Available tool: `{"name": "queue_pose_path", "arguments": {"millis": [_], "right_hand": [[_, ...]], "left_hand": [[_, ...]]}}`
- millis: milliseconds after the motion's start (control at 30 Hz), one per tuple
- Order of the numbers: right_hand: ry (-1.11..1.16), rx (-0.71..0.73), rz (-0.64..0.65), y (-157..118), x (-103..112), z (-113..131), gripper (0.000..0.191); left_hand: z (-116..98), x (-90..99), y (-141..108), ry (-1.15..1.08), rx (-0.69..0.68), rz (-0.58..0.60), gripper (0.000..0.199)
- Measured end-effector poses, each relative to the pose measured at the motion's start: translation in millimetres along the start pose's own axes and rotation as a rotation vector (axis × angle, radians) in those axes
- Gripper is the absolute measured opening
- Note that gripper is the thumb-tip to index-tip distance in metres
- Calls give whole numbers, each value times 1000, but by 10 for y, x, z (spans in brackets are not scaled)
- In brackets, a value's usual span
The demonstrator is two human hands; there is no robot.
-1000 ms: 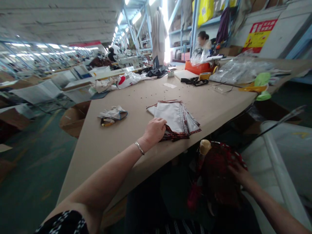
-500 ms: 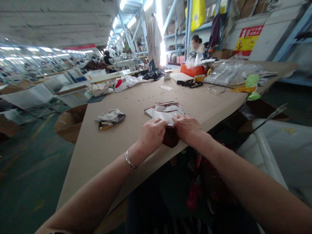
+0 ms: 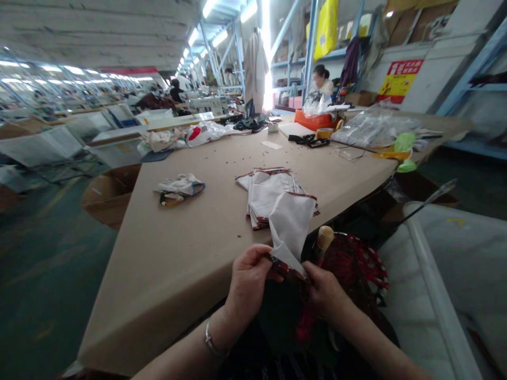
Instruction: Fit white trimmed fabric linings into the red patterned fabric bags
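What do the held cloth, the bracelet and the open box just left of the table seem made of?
Cloth: probably thin woven fabric, matte white; it creases softly. Bracelet: likely polished metal; it looks silvery and shiny. Box: apparently cardboard, dull brown, with thin, stiff walls.

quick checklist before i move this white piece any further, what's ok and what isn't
1. Left hand gripping the patterned edge of the white piece: ok
2. Right hand gripping that edge too: ok
3. Far end of the piece off the stack: not ok, it overlaps it
4. Stack squared up: not ok, corners stick out
5. White bundle away from both hands: ok
6. Only one layer in the grip: cannot tell
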State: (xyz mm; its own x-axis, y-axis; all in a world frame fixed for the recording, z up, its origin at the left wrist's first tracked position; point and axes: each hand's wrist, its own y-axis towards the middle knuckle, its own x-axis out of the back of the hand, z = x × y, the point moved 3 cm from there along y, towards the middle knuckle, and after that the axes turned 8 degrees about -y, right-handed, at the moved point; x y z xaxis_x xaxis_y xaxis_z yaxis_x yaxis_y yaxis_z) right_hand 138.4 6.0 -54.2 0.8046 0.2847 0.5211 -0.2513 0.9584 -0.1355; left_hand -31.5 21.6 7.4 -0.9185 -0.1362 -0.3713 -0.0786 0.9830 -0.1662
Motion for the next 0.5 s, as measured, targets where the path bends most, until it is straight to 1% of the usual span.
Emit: {"name": "queue_pose_path", "arguments": {"millis": [33,67,100,133,167,200,233,267,300,333,400,433,500], "right_hand": [[243,-101,31,-59,-95,-116,13],[519,-209,35,-116,-168,-214,16],[784,-306,8,-166,-214,-289,19],[998,-375,-50,-206,-229,-342,23],[1140,-404,-128,-236,-215,-374,25],[1214,-397,-204,-255,-180,-388,25],[1238,-382,-259,-270,-136,-387,23],[1229,-373,-277,-286,-94,-371,21],[1198,-368,-259,-307,-56,-341,22],[1142,-364,-209,-339,-23,-298,28],[960,-341,-26,-446,36,-177,44],[861,-327,79,-521,72,-105,49],[741,-299,243,-678,188,42,45]], "left_hand": [[71,-32,-56,-54,67,-13,21],[158,-52,-106,-96,129,-27,22],[259,-63,-150,-111,179,-34,23],[365,-69,-189,-87,216,-26,22],[467,-75,-225,-22,234,4,20],[553,-88,-259,70,238,58,18],[617,-111,-292,171,238,131,18],[656,-146,-322,259,249,215,22],[665,-189,-348,309,277,298,28],[643,-237,-364,314,315,364,32],[537,-337,-357,242,418,445,34],[477,-381,-335,184,478,453,33],[387,-458,-267,57,593,430,32]]}}
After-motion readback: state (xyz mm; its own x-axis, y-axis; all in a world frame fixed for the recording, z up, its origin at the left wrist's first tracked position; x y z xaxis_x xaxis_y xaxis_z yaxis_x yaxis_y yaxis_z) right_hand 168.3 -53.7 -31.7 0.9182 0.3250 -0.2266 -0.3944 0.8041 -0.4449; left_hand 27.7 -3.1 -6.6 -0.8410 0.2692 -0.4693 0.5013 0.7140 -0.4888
